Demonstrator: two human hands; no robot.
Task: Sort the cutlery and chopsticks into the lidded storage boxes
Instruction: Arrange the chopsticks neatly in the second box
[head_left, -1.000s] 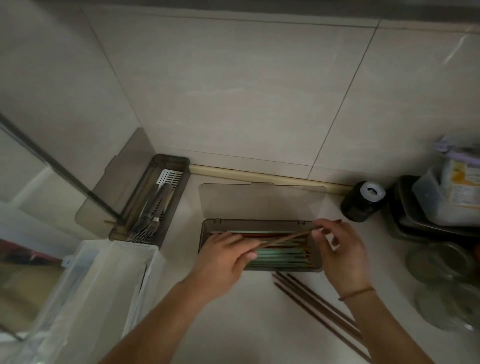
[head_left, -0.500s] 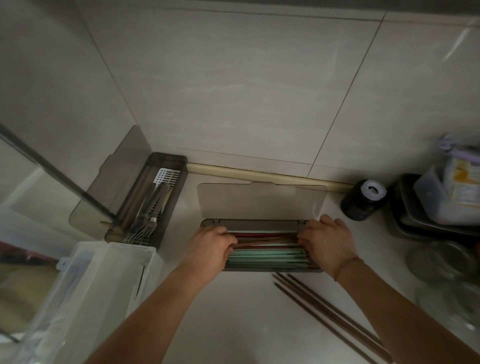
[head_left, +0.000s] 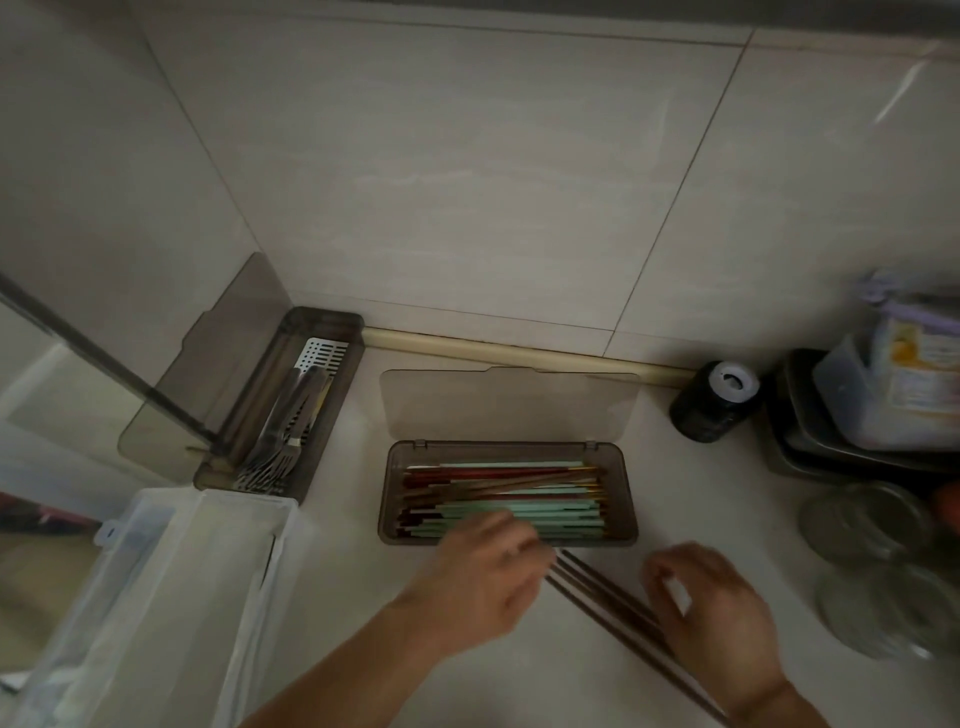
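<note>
Left hand and right hand over brown chopsticks on surface, either grip unclear, open box of chopsticks behind

Smoke-grey translucent chopstick box holds mint-green, dark red and brown chopsticks, some with gold-coloured tips. Loose chopsticks on the off-white counter are dark brown. Second smoke-grey box contains silver forks over a white slotted insert. Wall tiles are pale beige, faintly veined. Black jar has a white top.
</note>
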